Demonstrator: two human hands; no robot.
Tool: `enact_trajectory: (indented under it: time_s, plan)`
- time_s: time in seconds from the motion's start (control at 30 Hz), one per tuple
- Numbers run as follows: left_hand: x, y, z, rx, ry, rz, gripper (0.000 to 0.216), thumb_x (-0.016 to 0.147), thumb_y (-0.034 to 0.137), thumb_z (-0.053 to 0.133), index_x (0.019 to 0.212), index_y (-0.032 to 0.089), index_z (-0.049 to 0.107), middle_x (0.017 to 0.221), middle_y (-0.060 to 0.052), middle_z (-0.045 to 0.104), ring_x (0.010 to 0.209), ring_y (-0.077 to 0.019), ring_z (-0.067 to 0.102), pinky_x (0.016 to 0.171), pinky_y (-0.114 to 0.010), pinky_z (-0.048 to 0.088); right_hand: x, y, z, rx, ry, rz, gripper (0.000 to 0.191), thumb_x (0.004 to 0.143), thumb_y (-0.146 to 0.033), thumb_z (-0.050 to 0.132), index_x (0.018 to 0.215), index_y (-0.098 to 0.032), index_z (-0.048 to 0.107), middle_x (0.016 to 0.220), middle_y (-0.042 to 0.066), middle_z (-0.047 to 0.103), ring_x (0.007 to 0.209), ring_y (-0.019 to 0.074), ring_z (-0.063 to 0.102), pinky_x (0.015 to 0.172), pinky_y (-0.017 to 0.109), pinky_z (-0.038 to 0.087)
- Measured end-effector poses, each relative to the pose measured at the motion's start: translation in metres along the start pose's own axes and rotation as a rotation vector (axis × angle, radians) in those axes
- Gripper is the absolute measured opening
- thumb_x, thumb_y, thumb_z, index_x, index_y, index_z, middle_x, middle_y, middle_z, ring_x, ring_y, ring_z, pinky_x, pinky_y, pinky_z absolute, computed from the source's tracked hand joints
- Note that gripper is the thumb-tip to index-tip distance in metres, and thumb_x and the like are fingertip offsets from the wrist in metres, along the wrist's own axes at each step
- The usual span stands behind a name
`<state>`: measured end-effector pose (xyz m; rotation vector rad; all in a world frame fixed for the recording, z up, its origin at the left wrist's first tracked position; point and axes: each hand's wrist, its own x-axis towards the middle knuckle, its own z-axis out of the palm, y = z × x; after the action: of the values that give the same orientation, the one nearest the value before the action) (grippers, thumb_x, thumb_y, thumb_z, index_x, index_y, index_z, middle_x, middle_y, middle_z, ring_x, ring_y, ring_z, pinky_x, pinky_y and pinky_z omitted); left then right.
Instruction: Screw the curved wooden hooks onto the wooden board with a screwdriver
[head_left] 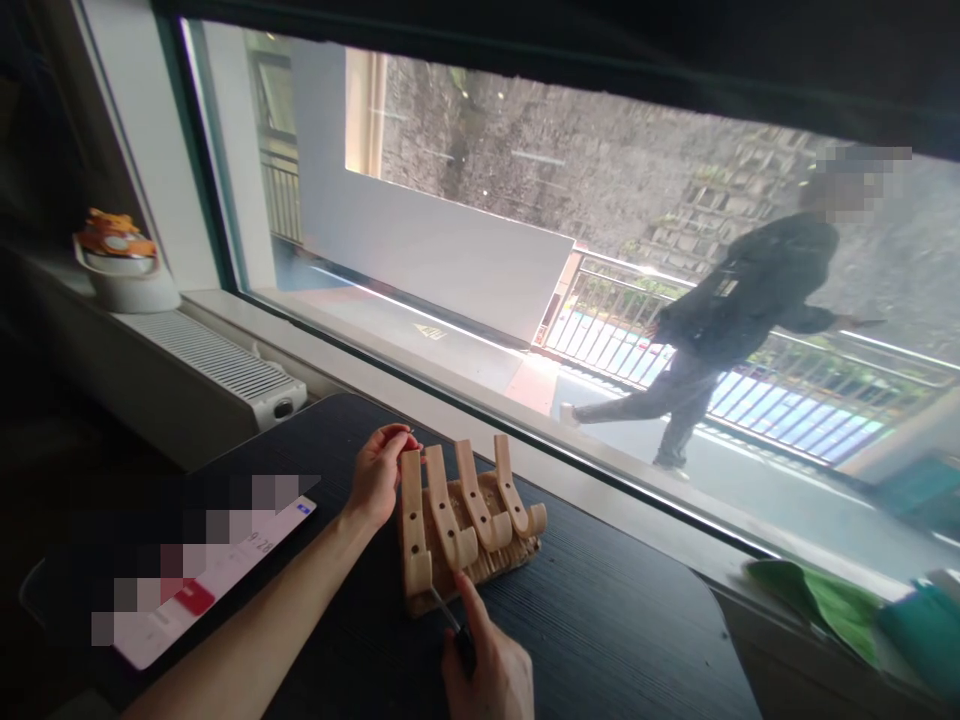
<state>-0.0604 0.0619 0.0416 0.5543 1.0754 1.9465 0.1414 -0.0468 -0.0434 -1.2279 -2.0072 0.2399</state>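
Observation:
Several wooden hooks (442, 520), each with dark holes, stand side by side on a ridged, brownish wooden block (514, 552) on the table. My left hand (379, 475) is by the top of the leftmost hook, thumb and fingers pinched together. A tiny dark tip shows at the pinch, too small to name. My right hand (491, 660) grips a screwdriver (448, 610) by its dark handle, with the index finger stretched towards the hooks. The metal shaft points at the curled lower end of the leftmost hook; whether it touches cannot be made out.
The dark table (600, 610) stands against a window. A lit phone-like screen (217, 580) lies to the left. Beyond it, a white heater-like unit (202, 350) carries an orange-topped object (116, 240). Green cloth (817, 600) lies at right. Outside, a person (750, 290) walks past.

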Motion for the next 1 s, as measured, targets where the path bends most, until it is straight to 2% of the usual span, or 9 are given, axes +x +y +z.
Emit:
enact_trajectory:
  time_s: [0.1, 0.27, 0.4, 0.47, 0.63, 0.87, 1.0]
  plan:
    - [-0.002, -0.001, 0.002, -0.013, -0.005, 0.022, 0.027, 0.063, 0.034, 0.069, 0.081, 0.018, 0.056, 0.062, 0.005, 0.058, 0.060, -0.0133, 0.060, 0.055, -0.025, 0.049, 0.000, 0.000, -0.001, 0.002, 0.011, 0.005, 0.052, 0.078, -0.018, 0.044, 0.128, -0.022, 0.058, 0.065, -0.001, 0.069, 0.051, 0.0156, 0.065, 0.057, 0.021, 0.051]
    - [-0.003, -0.005, 0.005, -0.027, 0.013, 0.085, 0.021, 0.067, 0.030, 0.067, 0.080, 0.019, 0.054, 0.054, 0.008, 0.051, 0.046, -0.0070, 0.046, 0.043, -0.019, 0.038, 0.000, -0.001, -0.002, -0.032, -0.010, 0.027, 0.054, 0.077, -0.018, 0.044, 0.130, -0.022, 0.055, 0.060, -0.002, 0.067, 0.050, 0.0158, 0.064, 0.056, 0.021, 0.050]
    - [-0.005, -0.005, 0.006, -0.035, 0.034, 0.117, 0.019, 0.068, 0.029, 0.065, 0.079, 0.019, 0.054, 0.053, 0.008, 0.049, 0.046, -0.0074, 0.044, 0.041, -0.018, 0.035, 0.002, -0.006, -0.003, -0.072, -0.058, 0.045, 0.057, 0.072, -0.024, 0.055, 0.129, -0.020, 0.054, 0.054, -0.004, 0.063, 0.045, 0.0165, 0.061, 0.051, 0.021, 0.049]
    - [-0.005, -0.006, 0.005, -0.041, 0.060, 0.131, 0.018, 0.067, 0.028, 0.065, 0.079, 0.019, 0.054, 0.053, 0.008, 0.049, 0.047, -0.0073, 0.043, 0.041, -0.018, 0.036, 0.004, -0.009, -0.003, -0.096, -0.064, 0.048, 0.054, 0.074, -0.028, 0.058, 0.126, -0.019, 0.055, 0.057, -0.003, 0.064, 0.047, 0.0175, 0.063, 0.052, 0.022, 0.050]
    - [-0.008, -0.005, 0.003, -0.030, 0.108, 0.147, 0.018, 0.066, 0.027, 0.063, 0.078, 0.018, 0.054, 0.052, 0.008, 0.049, 0.045, -0.0071, 0.043, 0.041, -0.019, 0.036, 0.007, -0.013, -0.003, -0.121, -0.060, 0.068, 0.036, 0.087, -0.026, 0.046, 0.122, -0.022, 0.054, 0.063, -0.003, 0.068, 0.051, 0.0162, 0.066, 0.052, 0.021, 0.048]
    - [-0.008, -0.007, -0.002, 0.072, 0.123, 0.179, 0.020, 0.069, 0.031, 0.059, 0.081, 0.018, 0.052, 0.054, 0.008, 0.049, 0.046, -0.0074, 0.046, 0.045, -0.020, 0.040, 0.007, -0.016, -0.007, -0.124, -0.104, 0.082, 0.036, 0.089, -0.025, 0.047, 0.124, -0.022, 0.052, 0.070, -0.002, 0.071, 0.058, 0.0165, 0.068, 0.053, 0.021, 0.046]
    - [0.000, 0.008, -0.012, 0.235, 0.056, 0.214, 0.025, 0.071, 0.035, 0.059, 0.087, 0.017, 0.053, 0.065, 0.003, 0.062, 0.058, -0.0114, 0.060, 0.059, -0.025, 0.049, 0.007, -0.016, -0.007, -0.128, -0.102, 0.087, 0.037, 0.089, -0.027, 0.048, 0.125, -0.022, 0.052, 0.071, -0.002, 0.071, 0.058, 0.0171, 0.068, 0.053, 0.022, 0.047]
